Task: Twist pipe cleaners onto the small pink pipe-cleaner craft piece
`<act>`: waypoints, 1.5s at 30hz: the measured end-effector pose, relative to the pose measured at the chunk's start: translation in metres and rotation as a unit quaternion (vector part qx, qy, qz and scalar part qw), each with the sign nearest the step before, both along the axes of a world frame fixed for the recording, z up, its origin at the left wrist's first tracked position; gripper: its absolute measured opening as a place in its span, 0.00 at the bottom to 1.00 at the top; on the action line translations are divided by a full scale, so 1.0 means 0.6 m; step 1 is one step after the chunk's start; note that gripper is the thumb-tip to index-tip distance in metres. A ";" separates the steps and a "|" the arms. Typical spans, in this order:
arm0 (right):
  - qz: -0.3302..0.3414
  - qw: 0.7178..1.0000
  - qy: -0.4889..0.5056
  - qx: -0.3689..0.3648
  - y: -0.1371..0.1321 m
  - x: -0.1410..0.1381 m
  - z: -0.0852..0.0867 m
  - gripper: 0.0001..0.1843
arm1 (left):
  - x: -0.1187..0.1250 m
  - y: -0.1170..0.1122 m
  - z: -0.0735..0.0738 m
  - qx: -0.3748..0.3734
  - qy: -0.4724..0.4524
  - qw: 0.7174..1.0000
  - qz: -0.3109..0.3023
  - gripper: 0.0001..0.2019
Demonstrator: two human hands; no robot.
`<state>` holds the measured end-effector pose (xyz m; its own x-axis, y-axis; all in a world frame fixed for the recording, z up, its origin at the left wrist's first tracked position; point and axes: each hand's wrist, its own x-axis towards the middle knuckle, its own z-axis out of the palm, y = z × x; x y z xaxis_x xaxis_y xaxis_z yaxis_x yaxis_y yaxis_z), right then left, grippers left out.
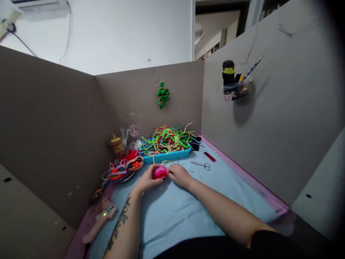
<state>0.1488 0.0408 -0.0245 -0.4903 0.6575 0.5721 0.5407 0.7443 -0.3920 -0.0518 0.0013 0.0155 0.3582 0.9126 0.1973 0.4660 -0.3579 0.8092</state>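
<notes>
My left hand (149,178) is closed around a bright pink, rounded craft piece (160,172), thumb below it and fingers behind. It looks fuzzy or knitted, though I cannot tell its exact kind. At its right edge my right hand (180,175) has its fingers pinched together; whatever they hold is hidden or too small to name. A pale strand (153,159) rises just behind the left fingers. To the right of my hands, small scissors (201,165) lie on the light blue cloth (172,216), with a red, flat tool (210,157) beyond them.
Behind my hands stands a blue tray (167,156) heaped with multicoloured strands (169,138). Colourful finished-looking faces (118,172) and a brown jar (116,146) stand at left. Grey panels (129,97) surround the table. A pen holder (235,90) hangs right; a pink device (98,223) lies front left.
</notes>
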 end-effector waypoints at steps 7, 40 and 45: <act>-0.008 0.997 -0.065 0.041 -0.006 -0.003 0.011 0.07 | -0.001 0.001 -0.001 0.003 -0.006 1.000 0.006 0.29; 0.075 0.817 0.376 -0.430 0.015 -0.021 -0.022 0.10 | 0.003 -0.004 0.000 0.009 0.002 1.000 -0.003 0.28; 0.070 0.835 0.367 -0.404 0.022 -0.014 -0.022 0.11 | 0.002 -0.002 -0.003 0.013 -0.001 1.000 0.007 0.29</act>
<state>0.1405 0.0538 -0.0380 -0.3074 0.9396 0.1506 -0.1356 0.1134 -0.9843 -0.0505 0.0003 0.0134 0.3450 0.9118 0.2228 0.4689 -0.3731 0.8006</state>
